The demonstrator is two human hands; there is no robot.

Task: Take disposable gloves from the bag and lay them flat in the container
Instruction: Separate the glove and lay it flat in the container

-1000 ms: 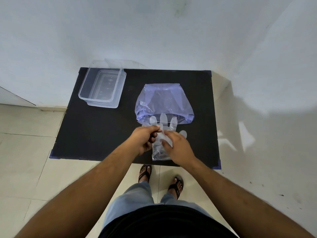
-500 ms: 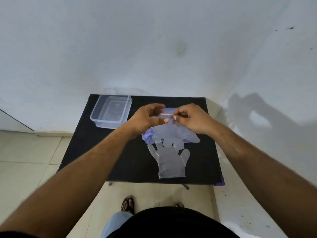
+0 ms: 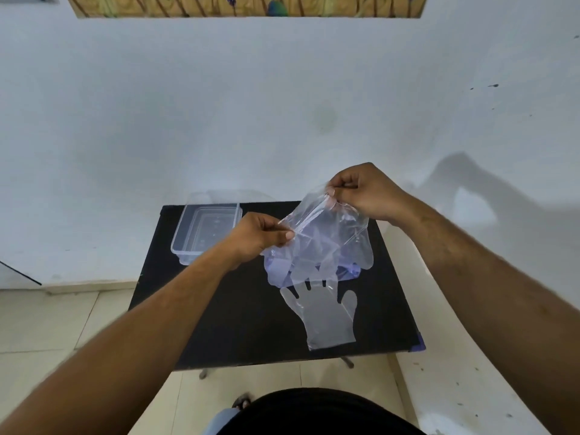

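Note:
A clear disposable glove (image 3: 326, 227) hangs in the air above the black table (image 3: 219, 309). My left hand (image 3: 260, 233) and my right hand (image 3: 361, 193) each pinch its cuff edge, the right hand higher. Its fingers dangle down over the bluish plastic bag (image 3: 350, 273), which lies on the table and is largely hidden behind it. A second clear glove (image 3: 326, 318) lies flat on the table in front of the bag, fingers pointing away from me. The clear plastic container (image 3: 179, 243) stands at the table's far left corner, with nothing visible inside.
The small table stands against a white wall, with another wall close on its right. Tiled floor surrounds the table's left and front. My legs and one sandalled foot show below the front edge.
Both hands have lifted a glove off the table and pulled its cuff apart, the right hand rising higher. One glove stays flat on the table. The view has tilted upward.

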